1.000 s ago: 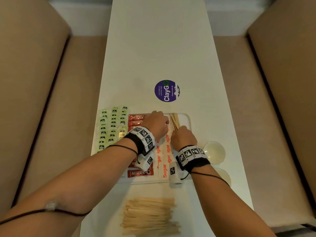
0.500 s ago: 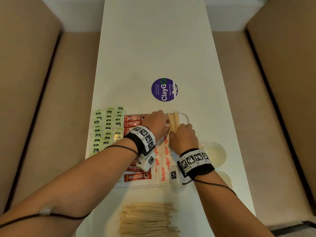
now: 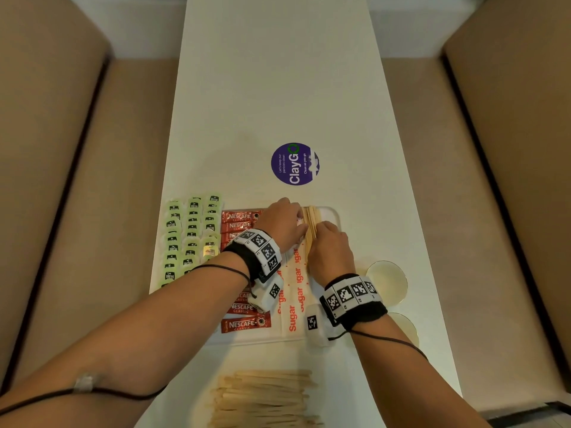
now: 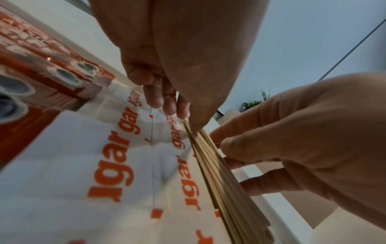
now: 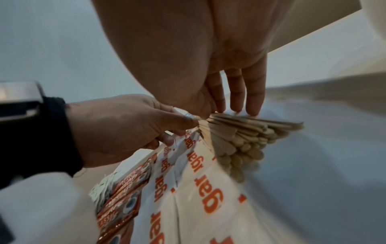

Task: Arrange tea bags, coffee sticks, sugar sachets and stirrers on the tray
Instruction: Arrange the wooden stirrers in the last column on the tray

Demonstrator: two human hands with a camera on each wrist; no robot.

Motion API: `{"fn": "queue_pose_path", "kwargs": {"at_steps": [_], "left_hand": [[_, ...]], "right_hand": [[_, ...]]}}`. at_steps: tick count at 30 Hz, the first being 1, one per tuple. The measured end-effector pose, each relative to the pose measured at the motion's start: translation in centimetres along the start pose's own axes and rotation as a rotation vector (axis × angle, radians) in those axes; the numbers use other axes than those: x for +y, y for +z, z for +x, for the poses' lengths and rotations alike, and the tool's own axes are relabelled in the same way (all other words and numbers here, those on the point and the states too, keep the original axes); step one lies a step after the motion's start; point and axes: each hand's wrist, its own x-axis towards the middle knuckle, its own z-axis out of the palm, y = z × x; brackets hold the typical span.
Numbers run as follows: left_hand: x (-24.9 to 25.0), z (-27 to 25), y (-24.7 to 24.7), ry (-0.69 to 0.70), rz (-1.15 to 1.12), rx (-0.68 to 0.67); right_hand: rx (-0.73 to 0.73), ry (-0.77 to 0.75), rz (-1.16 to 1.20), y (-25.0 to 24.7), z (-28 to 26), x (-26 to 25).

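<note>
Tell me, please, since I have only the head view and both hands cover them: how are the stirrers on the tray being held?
Observer: In the right wrist view, the left hand pinches the stirrers near one end of the bundle.
Operator: Thank you. And the other hand?
Observer: The right hand has its fingers nearly straight, with the tips pressing on the bundle.
Operator: Are the stirrer ends lined up?
Observer: No. The rounded ends fan out, staggered, right by the sugar sachets.
</note>
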Motion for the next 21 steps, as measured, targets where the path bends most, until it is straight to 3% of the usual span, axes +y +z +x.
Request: {"fn": "queue_pose_path", "kwargs": {"at_steps": [8,15,21], "left_hand": [[0.1,-0.2,-0.1,0.018,0.005,-0.011],[0.1,-1.0,-0.4,-0.009,0.013,-0.036],[0.0,-1.7,-0.6,-0.042,-0.004,-0.086]], "right_hand": [[0.002,-0.016,0.016,-0.6,-0.6,-0.3],[-0.02,0.166,0.186,-2.7,-1.0,0.0],[-0.026,0.112,0.237,-2.5,-1.4,-0.4]]}}
